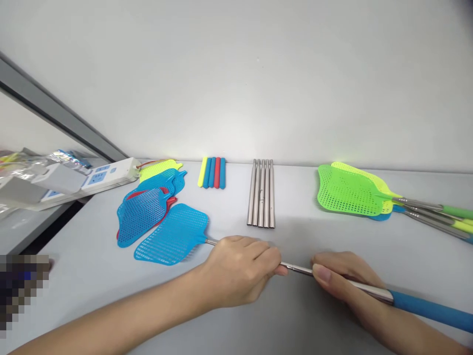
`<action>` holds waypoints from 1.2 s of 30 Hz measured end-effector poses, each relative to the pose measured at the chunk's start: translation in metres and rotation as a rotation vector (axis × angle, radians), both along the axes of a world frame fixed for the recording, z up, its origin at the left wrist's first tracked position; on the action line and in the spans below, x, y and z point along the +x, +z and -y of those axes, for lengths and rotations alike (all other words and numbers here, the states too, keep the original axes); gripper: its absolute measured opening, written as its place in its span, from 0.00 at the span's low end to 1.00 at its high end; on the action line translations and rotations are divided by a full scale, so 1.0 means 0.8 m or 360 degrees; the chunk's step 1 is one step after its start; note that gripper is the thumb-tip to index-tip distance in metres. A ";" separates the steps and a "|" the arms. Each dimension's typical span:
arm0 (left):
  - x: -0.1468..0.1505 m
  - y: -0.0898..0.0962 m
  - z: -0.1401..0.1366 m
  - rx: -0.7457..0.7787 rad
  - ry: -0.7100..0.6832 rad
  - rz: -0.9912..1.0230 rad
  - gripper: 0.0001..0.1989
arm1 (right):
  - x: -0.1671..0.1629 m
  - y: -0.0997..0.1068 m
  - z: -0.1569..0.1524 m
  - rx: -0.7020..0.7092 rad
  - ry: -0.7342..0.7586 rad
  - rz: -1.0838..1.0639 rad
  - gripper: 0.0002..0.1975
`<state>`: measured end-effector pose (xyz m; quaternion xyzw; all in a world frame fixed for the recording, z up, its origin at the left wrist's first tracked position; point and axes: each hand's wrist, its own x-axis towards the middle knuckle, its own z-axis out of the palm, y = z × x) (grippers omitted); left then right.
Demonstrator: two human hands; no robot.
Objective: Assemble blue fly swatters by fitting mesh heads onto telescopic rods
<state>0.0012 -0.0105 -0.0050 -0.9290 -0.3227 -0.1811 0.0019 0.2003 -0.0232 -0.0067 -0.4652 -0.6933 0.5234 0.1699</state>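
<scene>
A blue fly swatter [177, 234] with a metal telescopic shaft and a blue grip [428, 308] lies across both hands, its mesh head toward the left. My left hand [244, 268] is closed around the shaft near the head. Farther down the same shaft, my right hand [343, 276] holds the thicker metal section between thumb and fingers, just ahead of the grip. A short stretch of thin shaft [297, 268] shows between the two hands. Behind the left hand stands a row of several metal tubes [261, 197] lying side by side.
Loose blue, red and yellow swatter heads [142, 217] overlap at the left. Coloured grip sleeves [212, 172] lie in a row by the wall. Whole swatters with green, yellow and blue heads [347, 192] are stacked at the right. A power strip [109, 175] sits at the far left.
</scene>
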 end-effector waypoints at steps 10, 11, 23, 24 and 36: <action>-0.002 -0.001 -0.002 0.0051 0.0012 0.0007 0.16 | 0.001 0.000 0.000 -0.0017 -0.0021 0.0037 0.21; -0.002 0.000 -0.002 0.0058 0.0012 0.0008 0.16 | 0.001 0.001 0.000 -0.0015 -0.0025 0.0045 0.21; -0.004 -0.001 -0.004 0.0109 0.0020 -0.0028 0.15 | 0.007 -0.007 0.005 -0.0098 -0.0140 -0.0023 0.20; -0.005 -0.001 -0.004 0.0112 0.0023 -0.0033 0.15 | 0.008 -0.010 0.005 -0.0110 -0.0142 -0.0029 0.20; -0.007 -0.008 -0.004 0.0084 0.0055 0.0038 0.15 | 0.003 -0.001 0.002 -0.0028 -0.0082 0.0007 0.21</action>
